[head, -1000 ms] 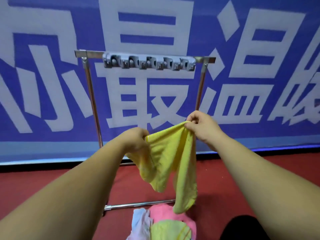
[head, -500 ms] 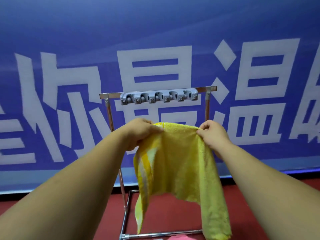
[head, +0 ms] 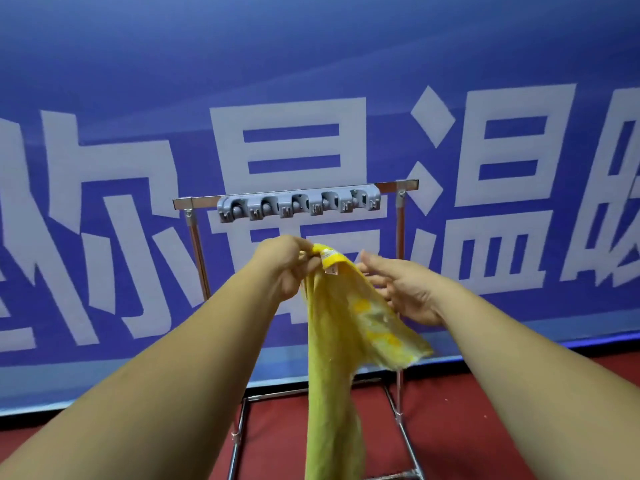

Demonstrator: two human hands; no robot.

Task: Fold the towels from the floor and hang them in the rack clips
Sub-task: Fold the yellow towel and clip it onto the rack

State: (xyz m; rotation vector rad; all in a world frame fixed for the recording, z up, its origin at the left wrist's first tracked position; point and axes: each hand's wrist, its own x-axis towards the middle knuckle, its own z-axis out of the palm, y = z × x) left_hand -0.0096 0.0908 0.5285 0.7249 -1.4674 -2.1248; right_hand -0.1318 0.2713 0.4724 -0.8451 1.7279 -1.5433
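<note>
My left hand (head: 285, 266) pinches the towel (head: 332, 341), my right hand (head: 405, 289) spreads loose beside it, below the clips (head: 298, 205) on the rack (head: 196, 244), before the banner (head: 311, 64).

The left hand (head: 282, 263) pinches the yellow towel (head: 341, 327) below the rack clips (head: 299, 204); the right hand (head: 403, 292) spreads loose beside it.

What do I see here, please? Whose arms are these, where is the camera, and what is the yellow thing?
No machine here: these are a person's two bare arms, filmed by a camera worn on the head, looking forward and down. The left hand grips the top of a yellow towel, which hangs down. The right hand is open beside it. Behind stands a metal rack on a red floor, with grey clips on its top bar. A blue banner covers the wall.
</note>
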